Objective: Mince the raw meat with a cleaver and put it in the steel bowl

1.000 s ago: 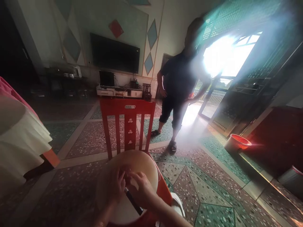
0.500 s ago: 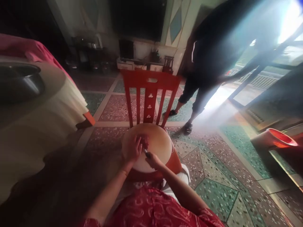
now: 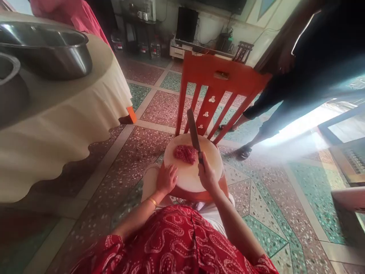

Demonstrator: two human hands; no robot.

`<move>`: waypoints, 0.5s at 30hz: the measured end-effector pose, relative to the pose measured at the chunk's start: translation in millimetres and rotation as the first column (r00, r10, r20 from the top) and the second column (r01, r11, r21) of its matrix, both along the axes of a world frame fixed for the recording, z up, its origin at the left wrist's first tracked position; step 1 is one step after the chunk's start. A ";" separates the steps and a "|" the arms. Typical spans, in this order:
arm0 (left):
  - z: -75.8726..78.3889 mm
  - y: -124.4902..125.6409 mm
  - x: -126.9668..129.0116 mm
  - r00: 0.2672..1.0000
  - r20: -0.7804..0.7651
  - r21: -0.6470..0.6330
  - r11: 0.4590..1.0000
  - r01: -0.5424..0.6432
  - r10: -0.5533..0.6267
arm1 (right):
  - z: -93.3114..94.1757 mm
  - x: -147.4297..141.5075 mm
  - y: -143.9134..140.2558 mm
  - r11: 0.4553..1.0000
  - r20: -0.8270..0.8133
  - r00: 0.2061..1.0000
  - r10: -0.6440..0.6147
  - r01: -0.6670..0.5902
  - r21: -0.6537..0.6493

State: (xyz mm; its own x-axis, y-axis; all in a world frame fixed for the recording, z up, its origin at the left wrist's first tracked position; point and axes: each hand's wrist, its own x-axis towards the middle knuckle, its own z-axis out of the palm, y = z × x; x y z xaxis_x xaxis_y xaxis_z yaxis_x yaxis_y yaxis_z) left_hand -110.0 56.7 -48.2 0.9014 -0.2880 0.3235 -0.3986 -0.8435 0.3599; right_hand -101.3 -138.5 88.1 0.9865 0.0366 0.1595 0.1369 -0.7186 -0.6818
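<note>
A mound of chopped red meat (image 3: pixel 185 154) lies on a round, pale cutting board (image 3: pixel 186 177), which rests on the seat of a red wooden chair (image 3: pixel 196 70). In my right hand (image 3: pixel 208 175), the fingers are wrapped round the dark handle of a kitchen knife (image 3: pixel 193 129). Its broad blade points up and away, over the board's right half, just beside the meat. My left hand (image 3: pixel 167 179) rests at the board's near left edge, fingers loosely extended and apart from the meat, with nothing in it.
At left, a cloth-covered table (image 3: pixel 105 87) bears a large steel basin (image 3: pixel 62 53) and another metal pot (image 3: pixel 8 76). A person in dark trousers (image 3: pixel 270 110) stands beyond the chair at right. A low TV cabinet (image 3: pixel 182 49) stands against the back wall.
The knife has lifted from low at the meat to tip-up above the board. My left hand has drawn back from the meat to the near edge. The view has turned left and down.
</note>
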 end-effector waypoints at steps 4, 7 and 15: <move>0.0 3.8 -2.6 1.000 -0.004 -0.024 1.000 -0.011 0.011 | -19.0 2.8 0.3 0.973 -0.180 0.983 0.037 -0.077 -0.218; -2.2 6.7 -2.3 1.000 -0.004 -0.051 0.998 -0.021 0.021 | -24.2 -3.7 -3.1 0.950 -0.307 0.951 0.026 -0.119 -0.290; -3.1 7.0 3.8 1.000 -0.004 -0.053 0.999 -0.007 0.007 | -17.9 -5.1 0.6 0.955 -0.186 0.981 0.054 -0.105 -0.278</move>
